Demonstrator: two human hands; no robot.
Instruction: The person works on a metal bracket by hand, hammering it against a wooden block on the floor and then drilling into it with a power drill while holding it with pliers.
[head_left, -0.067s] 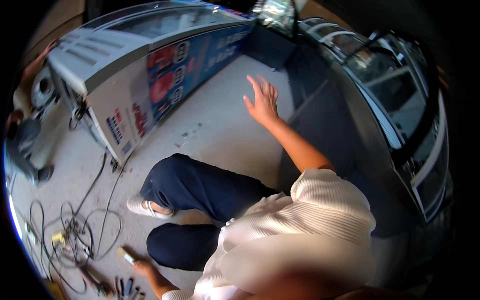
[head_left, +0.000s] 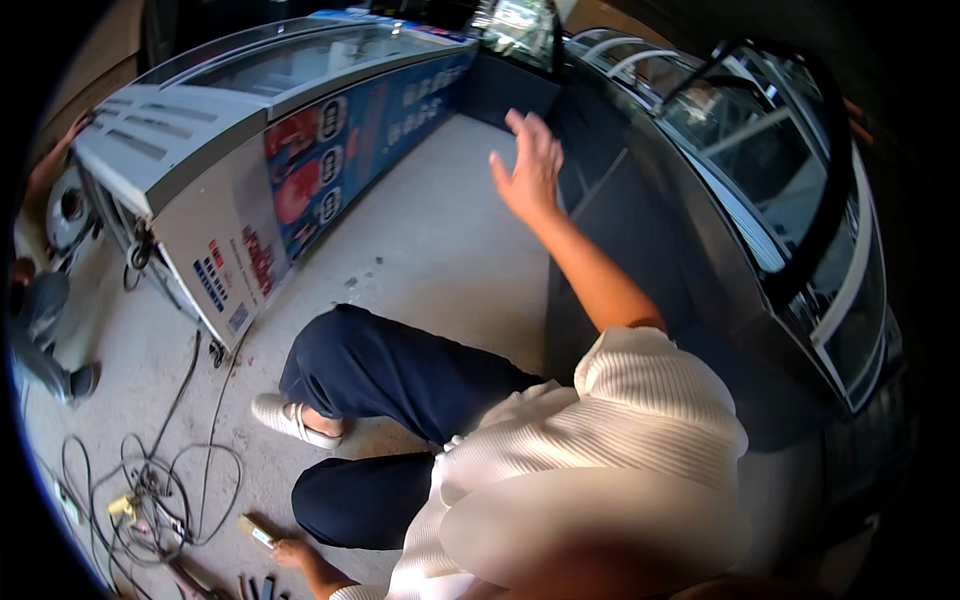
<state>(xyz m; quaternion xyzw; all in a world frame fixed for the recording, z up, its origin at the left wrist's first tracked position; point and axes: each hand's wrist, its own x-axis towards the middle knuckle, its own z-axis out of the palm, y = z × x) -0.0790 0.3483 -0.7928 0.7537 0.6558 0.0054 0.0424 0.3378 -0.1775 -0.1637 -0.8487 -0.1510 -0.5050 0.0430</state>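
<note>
The left hand (head_left: 290, 553) pinches a small tan-and-white tool (head_left: 257, 530) near the floor (head_left: 430, 230), between the coiled cables (head_left: 150, 500) and the person's dark-trousered knee (head_left: 335, 503). The right hand (head_left: 530, 170) is raised, fingers spread, where a strip of floor runs between the glass-topped freezer (head_left: 300, 170) and the edge of the dark cabinet (head_left: 665, 255). Contents behind the glass of either are too blurred to tell.

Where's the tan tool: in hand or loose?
In hand: the left hand grips the tan tool by its pale end, tan end outward.
</note>
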